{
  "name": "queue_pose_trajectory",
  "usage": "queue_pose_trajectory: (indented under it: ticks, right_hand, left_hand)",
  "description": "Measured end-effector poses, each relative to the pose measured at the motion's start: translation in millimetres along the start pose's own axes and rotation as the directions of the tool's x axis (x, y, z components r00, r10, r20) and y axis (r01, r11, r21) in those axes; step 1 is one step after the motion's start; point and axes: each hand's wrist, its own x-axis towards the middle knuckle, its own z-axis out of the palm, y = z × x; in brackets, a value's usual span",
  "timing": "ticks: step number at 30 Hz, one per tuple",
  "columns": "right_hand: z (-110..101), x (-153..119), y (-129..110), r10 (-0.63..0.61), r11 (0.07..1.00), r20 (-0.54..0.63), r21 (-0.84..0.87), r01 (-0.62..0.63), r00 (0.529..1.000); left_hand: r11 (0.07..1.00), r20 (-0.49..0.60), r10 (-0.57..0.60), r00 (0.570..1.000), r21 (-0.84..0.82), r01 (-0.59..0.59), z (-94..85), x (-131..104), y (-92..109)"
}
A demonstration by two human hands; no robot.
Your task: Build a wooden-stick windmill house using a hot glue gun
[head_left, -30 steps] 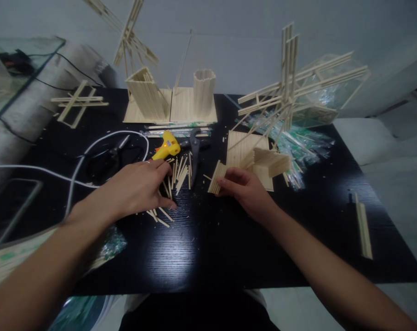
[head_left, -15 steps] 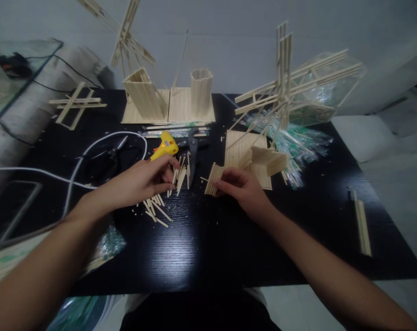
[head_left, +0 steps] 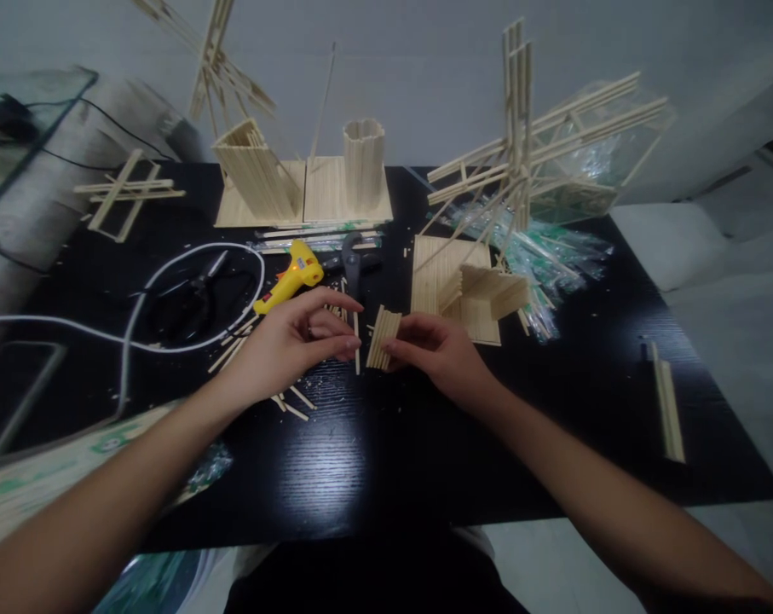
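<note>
My left hand [head_left: 315,333] pinches a short wooden stick [head_left: 358,354] upright between thumb and fingers. Just right of it, my right hand [head_left: 434,350] grips a small panel of short wooden sticks [head_left: 384,337] laid side by side. A narrow gap separates the single stick from the panel. Beneath and beside my left hand lie loose cut sticks [head_left: 302,398], partly hidden by it. A yellow glue gun [head_left: 291,277] rests beyond that hand, and dark-handled cutters [head_left: 353,264] lie to its right. Behind my right hand stands a stick base with low walls [head_left: 488,294].
A windmill-like stick frame [head_left: 519,162] rises at the back right above wrapped stick bundles [head_left: 552,256]. Two stick towers [head_left: 364,166] stand at the back. A white cable [head_left: 130,333] loops around scissors [head_left: 204,290] at left. More sticks [head_left: 669,409] lie near the right edge.
My left hand has moved right from the loose pile, carrying one short stick close to the panel. My right hand has shifted slightly left with the panel. The camera view has shifted a little.
</note>
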Motion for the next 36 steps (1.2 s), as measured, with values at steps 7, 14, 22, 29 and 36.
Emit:
queue_pose_trajectory:
  ticks: [7, 14, 22, 29, 36]
  right_hand:
    - [2.7, 0.0, -0.9, 0.020, 0.999, -0.006, 0.027, -0.020, 1.000]
    - [3.8, -0.1, 0.2, 0.035, 0.998, 0.002, 0.048, -0.035, 0.999]
    - [4.4, -0.8, -0.2, 0.027, 0.999, 0.019, 0.029, -0.027, 0.999]
    - [4.4, -2.0, 0.7, 0.002, 1.000, 0.018, -0.017, -0.001, 1.000]
    - [4.9, -1.9, 1.9, -0.007, 0.999, 0.010, -0.031, 0.008, 1.000]
  left_hand:
    - [1.000, -0.045, -0.003, 0.999, 0.016, 0.004, 2.0, 0.8, -0.1]
    - [1.000, -0.044, -0.008, 0.999, 0.018, 0.009, 5.3, 0.9, 1.7]
    - [1.000, -0.031, 0.014, 0.999, 0.003, -0.014, 4.4, 1.0, -1.1]
    - [1.000, -0.041, -0.025, 0.999, -0.007, 0.025, 5.2, 1.0, -2.5]
    - [0.999, -0.040, -0.034, 0.999, -0.021, 0.033, 5.8, 1.4, -5.2]
